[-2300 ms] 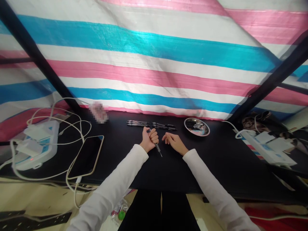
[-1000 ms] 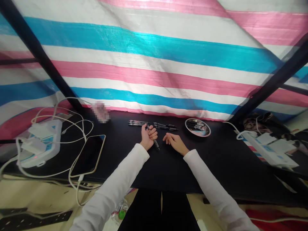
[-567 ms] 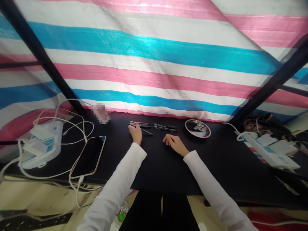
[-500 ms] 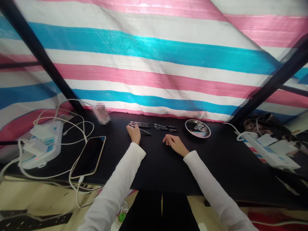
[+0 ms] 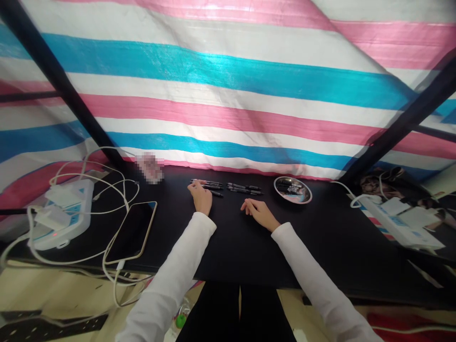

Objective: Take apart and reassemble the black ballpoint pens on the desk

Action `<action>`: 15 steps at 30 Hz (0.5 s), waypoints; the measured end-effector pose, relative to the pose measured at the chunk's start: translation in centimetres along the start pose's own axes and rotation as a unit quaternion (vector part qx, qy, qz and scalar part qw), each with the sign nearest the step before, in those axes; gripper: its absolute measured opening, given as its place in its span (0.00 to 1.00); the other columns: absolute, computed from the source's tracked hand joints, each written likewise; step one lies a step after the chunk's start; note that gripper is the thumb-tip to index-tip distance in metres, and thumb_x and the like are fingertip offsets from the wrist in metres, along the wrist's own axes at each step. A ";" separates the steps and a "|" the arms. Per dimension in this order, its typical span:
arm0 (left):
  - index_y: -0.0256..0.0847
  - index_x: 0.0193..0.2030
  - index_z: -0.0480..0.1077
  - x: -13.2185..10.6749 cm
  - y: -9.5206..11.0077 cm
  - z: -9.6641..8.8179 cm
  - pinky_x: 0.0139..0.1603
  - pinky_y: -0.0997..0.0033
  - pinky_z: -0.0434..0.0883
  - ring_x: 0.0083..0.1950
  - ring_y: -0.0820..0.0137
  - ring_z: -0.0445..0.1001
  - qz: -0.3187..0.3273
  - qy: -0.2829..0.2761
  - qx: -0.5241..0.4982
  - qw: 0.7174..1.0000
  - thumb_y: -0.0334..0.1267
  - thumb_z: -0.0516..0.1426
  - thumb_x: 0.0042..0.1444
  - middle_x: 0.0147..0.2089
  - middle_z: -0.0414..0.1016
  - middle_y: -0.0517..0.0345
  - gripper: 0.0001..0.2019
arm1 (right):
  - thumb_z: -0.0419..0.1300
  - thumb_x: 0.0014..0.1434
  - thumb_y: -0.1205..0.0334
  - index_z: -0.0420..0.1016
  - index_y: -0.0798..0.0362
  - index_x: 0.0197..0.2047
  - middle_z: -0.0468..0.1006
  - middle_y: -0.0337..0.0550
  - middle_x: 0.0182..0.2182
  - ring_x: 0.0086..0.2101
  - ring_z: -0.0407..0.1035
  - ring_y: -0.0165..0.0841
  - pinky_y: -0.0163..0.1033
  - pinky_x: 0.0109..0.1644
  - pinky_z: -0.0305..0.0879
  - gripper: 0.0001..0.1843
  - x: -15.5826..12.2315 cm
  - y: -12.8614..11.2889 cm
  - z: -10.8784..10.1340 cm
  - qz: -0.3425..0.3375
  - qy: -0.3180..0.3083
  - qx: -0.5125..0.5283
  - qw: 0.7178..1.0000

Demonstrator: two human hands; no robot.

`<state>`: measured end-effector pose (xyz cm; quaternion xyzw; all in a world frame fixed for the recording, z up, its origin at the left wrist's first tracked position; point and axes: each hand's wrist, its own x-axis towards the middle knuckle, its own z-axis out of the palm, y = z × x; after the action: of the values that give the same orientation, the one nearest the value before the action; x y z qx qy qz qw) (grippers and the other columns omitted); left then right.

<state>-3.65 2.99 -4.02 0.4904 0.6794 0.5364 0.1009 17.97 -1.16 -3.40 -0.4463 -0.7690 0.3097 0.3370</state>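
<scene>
My left hand [image 5: 202, 198] is at the left row of pens, its fingers closed around the left end of a black pen [image 5: 216, 193]. This pen lies nearly parallel to the other dark pens [image 5: 213, 184] just behind it. Part of it is hidden by the hand. My right hand [image 5: 261, 213] rests on the table with fingers loosely curled together and nothing visible in them. Beyond it lies a second row of black pens [image 5: 244, 188]. To the right stands a round metal bowl [image 5: 308, 198] with several more pens [image 5: 289, 186] inside.
A phone [image 5: 132, 232] with a charging cable lies on the black table [image 5: 242, 256] at the left. A power strip [image 5: 80, 213] with white cables is beside it. Another power strip [image 5: 402, 223] is at the right. A striped sheet [image 5: 228, 114] hangs behind the table.
The pen at my left hand has turned from a slant to almost parallel with its row, its right end moving slightly back. My left hand has shifted slightly right; my right hand stays still.
</scene>
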 end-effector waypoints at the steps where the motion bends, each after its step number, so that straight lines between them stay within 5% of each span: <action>1: 0.37 0.39 0.63 -0.2 0.1 0.0 0.56 0.58 0.61 0.52 0.61 0.62 0.033 -0.027 0.039 0.998 0.20 0.49 0.47 0.46 0.56 0.47 0.14 | 0.40 0.64 0.46 0.73 0.53 0.32 0.69 0.38 0.22 0.25 0.63 0.28 0.34 0.33 0.58 0.27 0.0 0.0 0.0 0.000 0.000 -0.001 1.000; 7: 0.38 0.35 0.67 -0.7 -0.1 0.4 0.48 0.58 0.65 0.45 0.58 0.64 0.112 -0.075 0.198 0.971 0.26 0.52 0.49 0.41 0.62 0.48 0.07 | 0.41 0.64 0.47 0.73 0.53 0.31 0.69 0.37 0.22 0.25 0.64 0.28 0.33 0.32 0.58 0.26 0.0 0.0 -0.1 0.000 0.003 -0.003 1.000; 15: 0.35 0.36 0.65 -0.4 -1.2 0.9 0.47 0.58 0.64 0.44 0.59 0.65 0.164 -0.045 0.202 0.964 0.27 0.50 0.52 0.39 0.63 0.47 0.06 | 0.41 0.65 0.52 0.72 0.52 0.32 0.69 0.38 0.23 0.26 0.65 0.29 0.35 0.35 0.60 0.23 0.0 -0.3 -0.4 -0.023 0.006 -0.039 0.999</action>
<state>-3.49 3.36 -5.50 0.6288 0.6789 0.3743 -0.0594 18.15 -1.21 -2.86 -0.4431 -0.7887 0.2685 0.3309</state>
